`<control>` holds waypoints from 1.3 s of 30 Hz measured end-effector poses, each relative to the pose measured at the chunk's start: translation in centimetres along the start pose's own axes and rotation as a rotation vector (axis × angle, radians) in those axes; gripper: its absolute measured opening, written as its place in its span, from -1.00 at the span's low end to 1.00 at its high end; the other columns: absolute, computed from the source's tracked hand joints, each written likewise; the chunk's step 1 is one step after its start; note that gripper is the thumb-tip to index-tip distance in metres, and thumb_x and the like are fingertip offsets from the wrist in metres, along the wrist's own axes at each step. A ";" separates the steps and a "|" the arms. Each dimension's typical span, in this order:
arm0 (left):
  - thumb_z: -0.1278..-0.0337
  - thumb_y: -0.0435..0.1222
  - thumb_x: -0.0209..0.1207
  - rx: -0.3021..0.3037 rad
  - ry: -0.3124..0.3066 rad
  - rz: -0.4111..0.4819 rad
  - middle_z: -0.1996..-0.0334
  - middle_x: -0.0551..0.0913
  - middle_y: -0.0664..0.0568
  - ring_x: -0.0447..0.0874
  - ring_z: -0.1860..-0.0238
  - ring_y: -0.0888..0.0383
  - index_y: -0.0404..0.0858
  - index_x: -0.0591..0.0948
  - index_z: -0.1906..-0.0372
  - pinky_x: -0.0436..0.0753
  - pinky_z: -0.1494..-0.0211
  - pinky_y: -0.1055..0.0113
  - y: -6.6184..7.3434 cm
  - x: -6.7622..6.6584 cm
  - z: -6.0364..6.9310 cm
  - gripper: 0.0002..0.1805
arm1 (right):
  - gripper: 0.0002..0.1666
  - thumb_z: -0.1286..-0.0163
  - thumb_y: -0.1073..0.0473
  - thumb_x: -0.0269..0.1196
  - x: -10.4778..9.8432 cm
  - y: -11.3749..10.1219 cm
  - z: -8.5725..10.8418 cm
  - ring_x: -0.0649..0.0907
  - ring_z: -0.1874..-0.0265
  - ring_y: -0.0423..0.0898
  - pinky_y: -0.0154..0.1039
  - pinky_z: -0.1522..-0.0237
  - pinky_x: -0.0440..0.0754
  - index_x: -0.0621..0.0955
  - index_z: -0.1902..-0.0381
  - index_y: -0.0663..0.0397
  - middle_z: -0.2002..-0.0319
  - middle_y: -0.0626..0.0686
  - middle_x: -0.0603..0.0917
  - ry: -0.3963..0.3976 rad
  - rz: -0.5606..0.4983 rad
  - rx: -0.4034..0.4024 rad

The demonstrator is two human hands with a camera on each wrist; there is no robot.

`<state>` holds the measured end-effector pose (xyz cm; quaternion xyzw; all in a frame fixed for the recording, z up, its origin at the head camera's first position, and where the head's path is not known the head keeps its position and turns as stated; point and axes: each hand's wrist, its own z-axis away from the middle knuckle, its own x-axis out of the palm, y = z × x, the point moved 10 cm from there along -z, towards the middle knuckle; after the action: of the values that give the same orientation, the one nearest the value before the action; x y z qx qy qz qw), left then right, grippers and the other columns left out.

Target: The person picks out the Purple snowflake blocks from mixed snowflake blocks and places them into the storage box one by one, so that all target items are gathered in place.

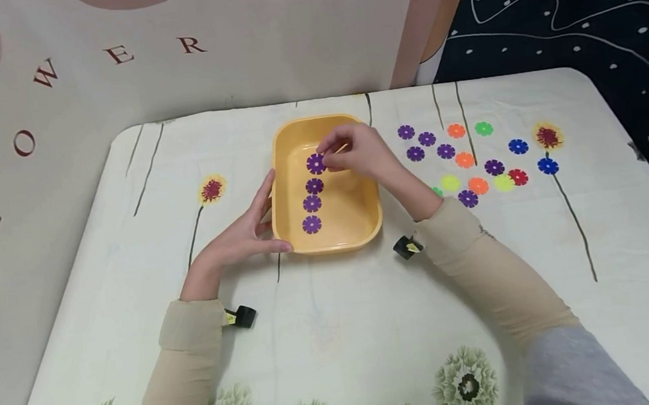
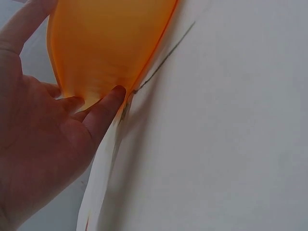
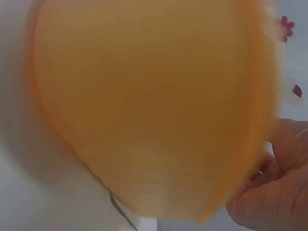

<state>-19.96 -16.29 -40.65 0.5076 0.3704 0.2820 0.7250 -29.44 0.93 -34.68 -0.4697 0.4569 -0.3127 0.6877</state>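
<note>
A yellow plastic tray (image 1: 349,219) stands on the table, with a column of purple snowflake building discs (image 1: 311,203) on its floor. At its left near corner my left hand (image 1: 240,232) holds the tray, the thumb by the near rim and the fingers along the left wall. The left wrist view has that hand (image 2: 48,130) at the tray's orange-looking outer wall (image 2: 110,43). Over the tray, my right hand (image 1: 357,151) pinches a purple snowflake disc (image 1: 315,163) at the column's far end. In the right wrist view the tray (image 3: 144,96) blocks sight of the disc.
Right of the tray lie several loose snowflake discs: purple (image 1: 445,151), orange (image 1: 464,160), green (image 1: 483,129), yellow (image 1: 450,183), blue (image 1: 518,146) and red (image 1: 518,177). A flower-printed cloth (image 1: 324,331) covers the table, whose far edge meets a pale lettered backdrop (image 1: 287,45).
</note>
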 end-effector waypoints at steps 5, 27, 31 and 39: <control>0.02 -0.33 0.46 0.007 0.001 0.003 -0.64 -0.28 0.15 0.00 -0.61 -0.03 0.34 -0.39 -0.55 0.17 -0.61 -0.09 0.1 0.1 0.1 0.39 | -0.83 -0.35 0.41 0.27 1.5 0.1 -1.1 0.68 0.23 -0.04 -0.33 0.17 0.78 0.68 0.11 0.28 0.18 0.17 0.67 -0.005 0.064 -0.019; 0.01 -0.34 0.47 0.018 0.004 -0.004 -0.64 -0.32 0.17 -0.04 -0.62 -0.03 0.33 -0.40 -0.55 0.16 -0.61 -0.07 0.3 0.1 0.2 0.40 | -0.88 -0.38 0.36 0.20 2.4 2.1 -3.3 0.64 0.28 -0.07 -0.33 0.27 0.65 0.64 0.16 0.15 0.23 0.09 0.69 0.083 0.541 0.097; 0.00 -0.35 0.46 0.025 -0.001 -0.008 -0.64 -0.34 0.16 -0.07 -0.62 -0.03 0.31 -0.41 -0.55 0.16 -0.61 -0.07 0.4 0.2 0.1 0.40 | -0.84 -0.39 0.36 0.18 2.5 2.4 -3.4 0.68 0.24 -0.05 -0.28 0.18 0.73 0.65 0.12 0.17 0.17 0.11 0.71 0.072 0.566 0.117; -0.01 -0.33 0.46 0.021 -0.008 -0.002 -0.63 -0.34 0.20 -0.08 -0.63 -0.01 0.34 -0.41 -0.55 0.15 -0.62 -0.06 0.2 0.2 0.0 0.40 | -0.82 -0.40 0.31 0.22 2.5 2.7 -3.5 0.68 0.23 -0.06 -0.26 0.12 0.75 0.72 0.10 0.19 0.15 0.12 0.74 0.068 0.523 0.128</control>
<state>-19.84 -16.07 -40.48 0.5160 0.3711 0.2754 0.7212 -31.70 -1.46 -38.56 -0.2805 0.5648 -0.1683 0.7577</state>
